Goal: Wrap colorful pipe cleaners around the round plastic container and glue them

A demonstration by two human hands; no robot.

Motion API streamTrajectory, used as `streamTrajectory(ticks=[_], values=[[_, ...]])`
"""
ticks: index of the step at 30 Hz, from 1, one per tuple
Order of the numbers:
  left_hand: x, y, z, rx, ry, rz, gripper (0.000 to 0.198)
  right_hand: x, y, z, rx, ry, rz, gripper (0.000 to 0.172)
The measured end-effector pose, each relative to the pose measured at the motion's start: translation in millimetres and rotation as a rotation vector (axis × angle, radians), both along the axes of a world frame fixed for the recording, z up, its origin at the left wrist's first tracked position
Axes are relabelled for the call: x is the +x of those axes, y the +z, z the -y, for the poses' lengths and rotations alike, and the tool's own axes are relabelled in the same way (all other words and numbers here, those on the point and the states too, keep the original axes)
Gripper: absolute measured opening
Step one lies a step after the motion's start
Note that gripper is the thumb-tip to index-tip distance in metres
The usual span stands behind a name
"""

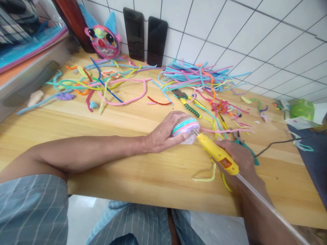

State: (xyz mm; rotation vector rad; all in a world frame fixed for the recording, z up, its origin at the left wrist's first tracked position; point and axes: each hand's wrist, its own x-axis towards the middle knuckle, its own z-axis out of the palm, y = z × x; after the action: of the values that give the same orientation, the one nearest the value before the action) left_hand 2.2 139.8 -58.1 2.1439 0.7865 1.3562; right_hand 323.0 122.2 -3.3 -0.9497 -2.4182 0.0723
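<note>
My left hand [165, 134] is closed round a small rounded piece [187, 127] banded in teal, pink and lilac pipe cleaner, held just above or on the wooden table. A yellow hot glue gun [217, 153] is gripped in my right hand [237, 158], and its metal tip meets or nearly meets the lilac band. A clear glue stick [268, 206] sticks out of the gun's back end. From the banded piece a pink pipe cleaner [227, 130] runs off to the right. The fingers of my right hand are partly hidden behind the gun.
Loose pipe cleaners [194, 76] lie in a heap along the tiled wall. Green-and-yellow pliers [187, 103] and teal-handled pliers [245, 146] rest nearby. Two dark phones [134, 34] lean on the wall beside a colourful pipe-cleaner figure [104, 41]. A black cord [278, 141] crosses at right.
</note>
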Motion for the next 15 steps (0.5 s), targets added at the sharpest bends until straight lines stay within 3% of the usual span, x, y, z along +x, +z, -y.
streamTrajectory(ticks=[4,9,15], values=[[-0.2,0.7,0.8,-0.012,-0.011,-0.002,0.055,-5.7,1.8,-0.3,0.062,0.109,0.006,0.025],[-1.4,2.8,2.0,-0.045,-0.005,-0.028,0.054,-8.5,11.5,1.3,0.035,0.079,0.044,0.029],[-0.9,2.7,1.9,-0.029,-0.002,-0.021,0.054,-6.7,6.5,-0.2,0.055,0.128,-0.012,0.029]])
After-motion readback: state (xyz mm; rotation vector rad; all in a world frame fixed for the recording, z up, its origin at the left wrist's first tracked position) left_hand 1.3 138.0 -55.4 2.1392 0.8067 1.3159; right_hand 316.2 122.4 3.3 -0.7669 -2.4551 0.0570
